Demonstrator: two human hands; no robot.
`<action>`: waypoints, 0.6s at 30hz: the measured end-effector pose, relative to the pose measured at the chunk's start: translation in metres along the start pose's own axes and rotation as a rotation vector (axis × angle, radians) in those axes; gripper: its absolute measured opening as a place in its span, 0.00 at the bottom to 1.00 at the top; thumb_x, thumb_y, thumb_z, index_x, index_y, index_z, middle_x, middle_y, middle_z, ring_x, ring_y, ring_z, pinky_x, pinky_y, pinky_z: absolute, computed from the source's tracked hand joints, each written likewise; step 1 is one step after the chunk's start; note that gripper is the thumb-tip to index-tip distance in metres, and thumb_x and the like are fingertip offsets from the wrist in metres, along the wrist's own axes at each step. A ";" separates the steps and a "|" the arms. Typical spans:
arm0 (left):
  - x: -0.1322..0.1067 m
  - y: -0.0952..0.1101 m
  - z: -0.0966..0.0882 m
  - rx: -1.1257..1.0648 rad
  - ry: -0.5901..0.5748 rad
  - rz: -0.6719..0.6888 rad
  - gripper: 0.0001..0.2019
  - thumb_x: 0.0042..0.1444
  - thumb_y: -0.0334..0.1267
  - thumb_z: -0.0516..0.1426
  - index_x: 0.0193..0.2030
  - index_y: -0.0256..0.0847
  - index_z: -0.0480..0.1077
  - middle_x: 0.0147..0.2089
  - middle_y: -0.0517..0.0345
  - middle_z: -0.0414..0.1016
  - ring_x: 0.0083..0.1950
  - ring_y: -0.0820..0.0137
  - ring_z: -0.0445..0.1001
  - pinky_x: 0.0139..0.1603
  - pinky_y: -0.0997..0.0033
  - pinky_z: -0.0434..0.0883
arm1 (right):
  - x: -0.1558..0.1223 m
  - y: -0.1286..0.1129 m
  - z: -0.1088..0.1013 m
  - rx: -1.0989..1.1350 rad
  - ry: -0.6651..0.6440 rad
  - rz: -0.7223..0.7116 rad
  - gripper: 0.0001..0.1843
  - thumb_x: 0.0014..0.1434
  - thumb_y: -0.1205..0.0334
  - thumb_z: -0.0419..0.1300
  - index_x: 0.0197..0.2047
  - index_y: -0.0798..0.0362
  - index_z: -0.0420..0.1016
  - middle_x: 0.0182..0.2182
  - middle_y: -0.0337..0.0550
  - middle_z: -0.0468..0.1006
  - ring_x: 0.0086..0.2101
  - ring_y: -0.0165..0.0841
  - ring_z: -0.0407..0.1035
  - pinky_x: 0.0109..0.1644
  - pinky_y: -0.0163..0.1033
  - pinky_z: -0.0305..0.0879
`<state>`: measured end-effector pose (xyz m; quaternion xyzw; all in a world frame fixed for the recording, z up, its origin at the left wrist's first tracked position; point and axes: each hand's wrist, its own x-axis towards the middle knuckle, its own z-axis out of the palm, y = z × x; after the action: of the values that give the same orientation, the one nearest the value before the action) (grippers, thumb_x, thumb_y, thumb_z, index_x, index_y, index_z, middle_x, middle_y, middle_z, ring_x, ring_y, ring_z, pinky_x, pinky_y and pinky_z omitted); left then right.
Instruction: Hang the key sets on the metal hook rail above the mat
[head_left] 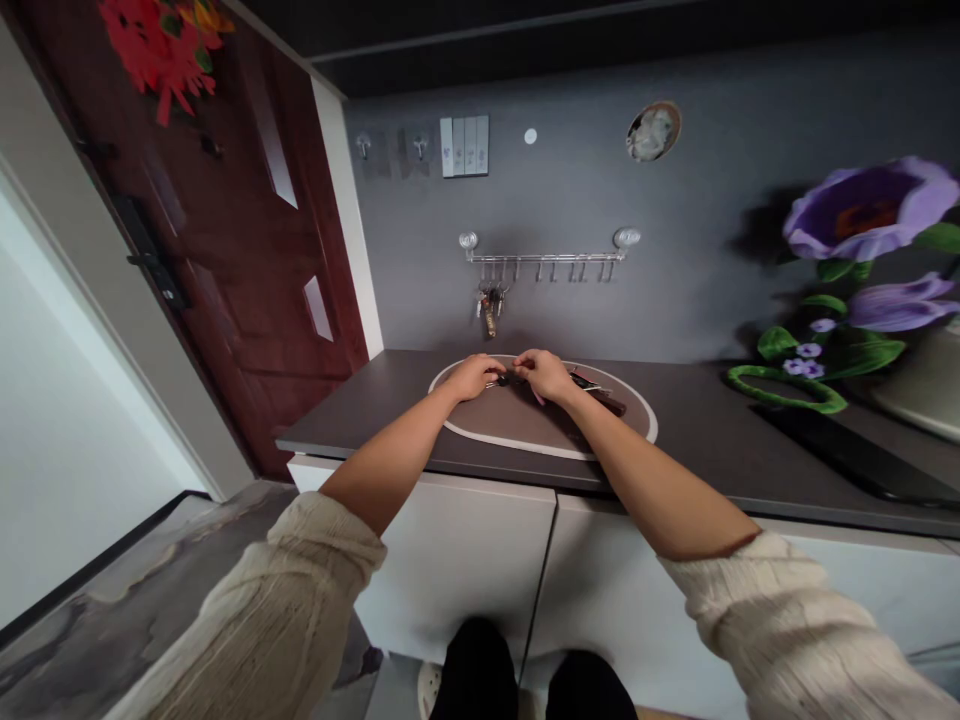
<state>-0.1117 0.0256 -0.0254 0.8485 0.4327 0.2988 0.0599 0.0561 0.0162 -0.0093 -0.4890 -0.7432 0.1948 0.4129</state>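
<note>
My left hand [478, 377] is low over the brown oval mat [510, 425], its fingers curled onto a small black and metal piece [501, 381] that looks like a key. Close beside it, my right hand [545, 374] has its fingertips pinched together. What they grip is mostly hidden; a small pinkish strip [539, 398] shows below them. Right of that hand, partly behind the wrist, a dark bundle [607, 402] lies on the mat with thin light pieces on top. Keys [490, 305] hang from the clear hook rail [544, 258] on the wall above.
The mat lies on a dark countertop [690, 440] over white cabinet doors [465, 540]. To the right are purple fabric flowers [870, 215], a green ring [787, 390] and a flat black object [855, 455]. A dark red door [247, 250] stands at left.
</note>
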 end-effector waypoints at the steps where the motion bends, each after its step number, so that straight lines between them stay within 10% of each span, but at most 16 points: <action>1: 0.001 0.000 0.000 0.009 -0.008 0.006 0.12 0.49 0.31 0.51 0.40 0.40 0.72 0.40 0.55 0.72 0.43 0.69 0.66 0.48 0.71 0.61 | -0.001 -0.001 0.000 -0.030 0.005 -0.009 0.05 0.44 0.73 0.59 0.24 0.53 0.71 0.17 0.33 0.69 0.19 0.24 0.59 0.29 0.29 0.54; 18: 0.003 0.000 -0.002 0.013 0.079 -0.069 0.08 0.49 0.33 0.53 0.33 0.38 0.73 0.35 0.55 0.74 0.37 0.70 0.68 0.42 0.73 0.62 | -0.001 -0.002 0.001 -0.047 -0.007 0.000 0.05 0.43 0.73 0.61 0.23 0.53 0.71 0.13 0.32 0.66 0.15 0.23 0.56 0.27 0.29 0.54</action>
<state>-0.1111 0.0275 -0.0221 0.8209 0.4657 0.3271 0.0473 0.0544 0.0141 -0.0088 -0.4981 -0.7490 0.1790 0.3986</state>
